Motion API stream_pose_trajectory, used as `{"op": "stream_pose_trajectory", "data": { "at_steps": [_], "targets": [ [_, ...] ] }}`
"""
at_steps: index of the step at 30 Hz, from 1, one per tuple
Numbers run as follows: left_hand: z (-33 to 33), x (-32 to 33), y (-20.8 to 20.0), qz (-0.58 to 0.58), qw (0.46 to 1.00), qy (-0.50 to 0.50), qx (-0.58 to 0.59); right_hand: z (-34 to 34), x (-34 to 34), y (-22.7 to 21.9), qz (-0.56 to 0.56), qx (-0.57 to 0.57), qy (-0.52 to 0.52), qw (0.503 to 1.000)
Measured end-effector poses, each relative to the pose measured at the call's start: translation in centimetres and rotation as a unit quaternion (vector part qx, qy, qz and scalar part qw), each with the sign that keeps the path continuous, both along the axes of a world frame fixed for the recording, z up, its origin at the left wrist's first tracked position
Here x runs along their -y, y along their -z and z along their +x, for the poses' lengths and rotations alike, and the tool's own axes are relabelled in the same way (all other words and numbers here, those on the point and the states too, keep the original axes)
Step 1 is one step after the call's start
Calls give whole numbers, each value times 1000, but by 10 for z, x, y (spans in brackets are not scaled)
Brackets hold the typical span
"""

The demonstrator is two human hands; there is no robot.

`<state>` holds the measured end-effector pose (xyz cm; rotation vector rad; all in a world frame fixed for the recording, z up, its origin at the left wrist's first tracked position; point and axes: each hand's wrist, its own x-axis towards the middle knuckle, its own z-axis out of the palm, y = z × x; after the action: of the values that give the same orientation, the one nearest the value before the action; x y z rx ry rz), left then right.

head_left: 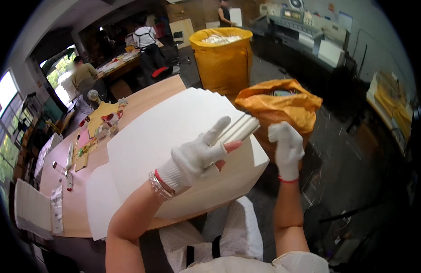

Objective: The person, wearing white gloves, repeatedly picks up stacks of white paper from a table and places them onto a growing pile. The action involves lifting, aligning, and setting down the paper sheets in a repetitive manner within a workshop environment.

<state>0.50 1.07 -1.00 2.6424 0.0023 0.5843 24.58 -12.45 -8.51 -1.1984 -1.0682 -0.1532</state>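
My left hand (192, 159), in a white knit glove with bare fingertips showing, is closed on a bundle of long, narrow white strips (237, 131) that look like folded paper or card. The bundle lies over the right side of a wide stack of large white sheets (160, 123), whose far edges are fanned out in steps. My right hand (287, 148), gloved in white with a red cuff, is raised to the right of the stack, in front of an orange bag (283, 102). Its fingers are curled into a fist; whatever may be inside them is hidden.
The sheets rest on a wooden table (169, 88). Tape rolls (111, 119) and small tools lie at its left. A taller yellow-orange bag (224, 59) of white scraps stands behind. Scraps litter the dark floor at right. Other people (146, 38) work at the back.
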Motion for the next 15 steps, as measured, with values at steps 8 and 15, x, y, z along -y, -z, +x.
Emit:
{"op": "stream_pose_trajectory", "data": {
  "at_steps": [8,15],
  "targets": [
    [1,13,-1,45,995,-80,-29,27,-79,-66,-413,-336,-308,789],
    [-4,2,-14,-186,967,-137,-106,25,-113,-62,-447,-180,-326,814]
  ]
}}
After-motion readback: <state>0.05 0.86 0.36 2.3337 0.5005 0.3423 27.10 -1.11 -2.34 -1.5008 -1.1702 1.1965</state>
